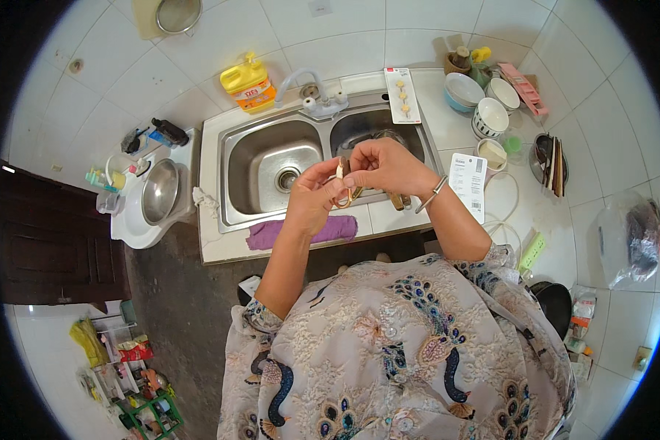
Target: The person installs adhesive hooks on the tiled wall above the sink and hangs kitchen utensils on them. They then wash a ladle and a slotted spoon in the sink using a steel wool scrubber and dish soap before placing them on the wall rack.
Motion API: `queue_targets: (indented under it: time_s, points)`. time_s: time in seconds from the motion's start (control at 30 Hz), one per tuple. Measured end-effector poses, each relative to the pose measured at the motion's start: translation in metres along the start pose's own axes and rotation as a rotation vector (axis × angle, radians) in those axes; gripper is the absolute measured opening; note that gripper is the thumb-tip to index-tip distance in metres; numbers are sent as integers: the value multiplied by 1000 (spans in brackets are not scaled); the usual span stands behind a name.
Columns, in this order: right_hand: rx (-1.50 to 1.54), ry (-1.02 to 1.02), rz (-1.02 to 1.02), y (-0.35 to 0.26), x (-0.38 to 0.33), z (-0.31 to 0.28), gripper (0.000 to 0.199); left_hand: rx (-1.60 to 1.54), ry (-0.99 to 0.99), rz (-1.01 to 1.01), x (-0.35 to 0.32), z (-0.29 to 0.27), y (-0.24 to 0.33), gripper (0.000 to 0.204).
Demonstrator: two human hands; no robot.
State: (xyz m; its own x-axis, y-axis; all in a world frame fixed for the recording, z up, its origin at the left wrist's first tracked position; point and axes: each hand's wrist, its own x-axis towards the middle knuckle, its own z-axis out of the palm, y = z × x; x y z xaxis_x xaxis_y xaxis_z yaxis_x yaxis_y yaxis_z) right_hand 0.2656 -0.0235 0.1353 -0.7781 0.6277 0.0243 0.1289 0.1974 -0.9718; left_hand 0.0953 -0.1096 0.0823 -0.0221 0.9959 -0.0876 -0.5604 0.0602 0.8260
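Over the front of the double sink, my left hand (312,196) and my right hand (383,170) meet with their fingers closed. Between the fingertips is a small cream-coloured piece (339,171). A gold-coloured loop (350,199) shows just below it, and I cannot tell whether the two are joined. Both hands seem to pinch the small piece, though the fingers hide most of it. A bracelet (437,187) circles my right wrist. Below my right hand, a brownish shiny thing (398,201) lies at the sink's front edge, partly covered.
The sink's left basin (260,165) has a drain. A folded purple cloth (301,232) lies on the front edge. Behind stand a yellow jug (248,84) and a faucet (319,103). At right are a card with small yellow pieces (402,95), a white card (467,183) and bowls (490,117).
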Motion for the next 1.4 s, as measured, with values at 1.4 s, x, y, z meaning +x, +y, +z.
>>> queue_targets:
  time_s: [1.4]
  points:
    - [-243, 217, -57, 22, 17, 10, 11, 664, 107, 419, 16, 8, 1, 35]
